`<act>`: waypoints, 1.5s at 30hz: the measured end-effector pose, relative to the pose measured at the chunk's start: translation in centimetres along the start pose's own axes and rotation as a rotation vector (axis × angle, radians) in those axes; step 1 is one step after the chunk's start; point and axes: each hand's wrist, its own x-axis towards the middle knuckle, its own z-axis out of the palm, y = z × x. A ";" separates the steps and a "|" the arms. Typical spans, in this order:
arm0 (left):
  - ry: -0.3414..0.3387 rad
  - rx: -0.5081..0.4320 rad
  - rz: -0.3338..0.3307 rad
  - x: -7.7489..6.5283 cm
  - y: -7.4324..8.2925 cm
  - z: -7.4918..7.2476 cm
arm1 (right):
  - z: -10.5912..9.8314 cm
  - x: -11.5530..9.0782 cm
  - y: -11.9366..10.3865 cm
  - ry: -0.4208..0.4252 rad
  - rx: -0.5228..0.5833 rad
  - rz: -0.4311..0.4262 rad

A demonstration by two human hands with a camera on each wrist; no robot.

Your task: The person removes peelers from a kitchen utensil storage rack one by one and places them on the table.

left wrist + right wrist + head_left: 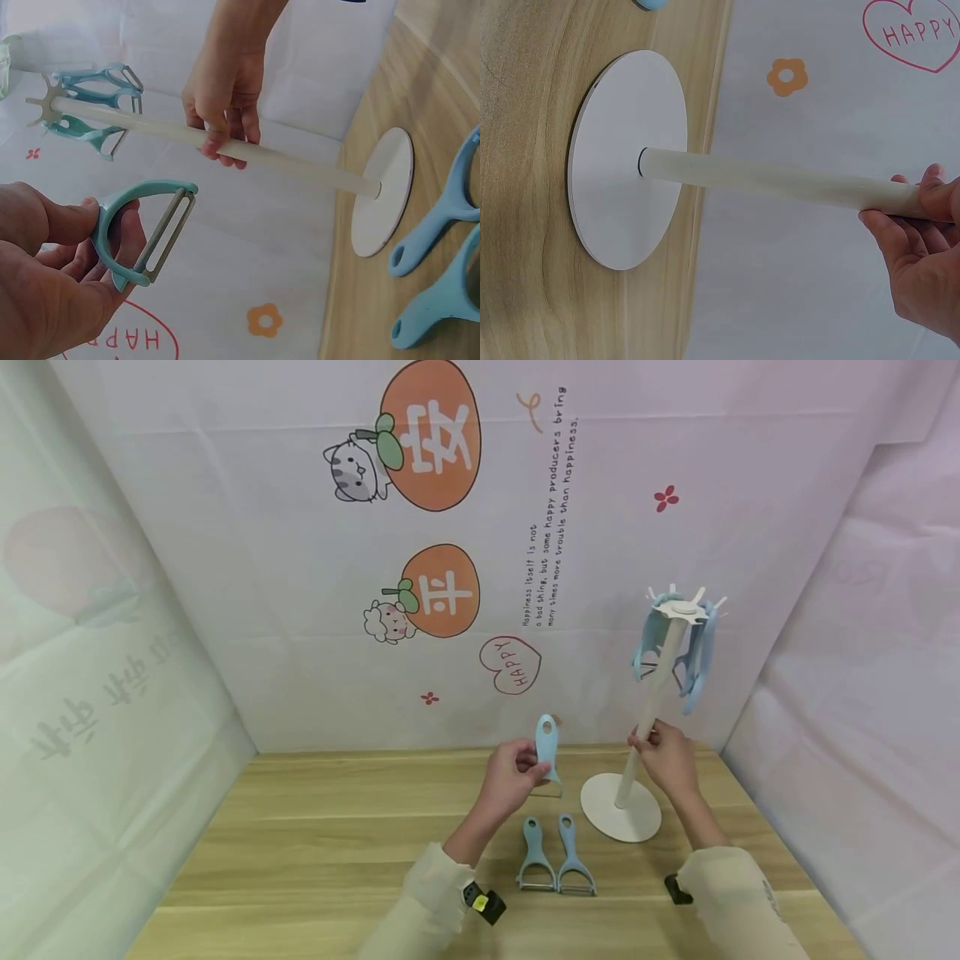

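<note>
Left hand [513, 779] pinches a peeler [547, 745] left of the stand [651, 697]; right hand [669, 762] grips the stand's pole [780, 178].
The held peeler is apart from the stand, its long axis near upright and roughly along the pole, handle hole up, blade down; the stand's hooks [678, 607] lie above it and to its right. The left hand is nearer that peeler, the right hand nearer the stand. Hung peelers [701, 656] dangle from the stand's hooks. Two loose peelers [533, 842] lie on the table [337, 827], left of the stand's base [597, 807] and nearer the person.
</note>
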 end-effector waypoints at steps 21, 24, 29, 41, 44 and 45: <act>0.006 -0.004 -0.104 -2.3 -4.8 -2.4 | 0.1 0.3 0.0 -0.005 -0.025 0.007; -0.006 -0.004 -0.105 -2.8 -5.6 -2.9 | 0.2 0.3 0.0 -0.005 -0.025 0.008; -0.018 0.026 -0.130 -3.7 -7.0 -3.7 | 0.2 0.3 0.1 -0.002 -0.026 0.002; -0.038 0.080 -0.247 -5.1 -10.5 -4.7 | 0.0 0.1 0.0 -0.016 -0.009 0.009; -0.041 0.102 -0.264 -5.3 -11.0 -4.7 | 0.0 0.0 0.0 -0.012 -0.009 0.012; -0.043 0.110 -0.265 -5.3 -11.1 -4.7 | 0.0 0.0 -0.1 -0.010 -0.009 0.011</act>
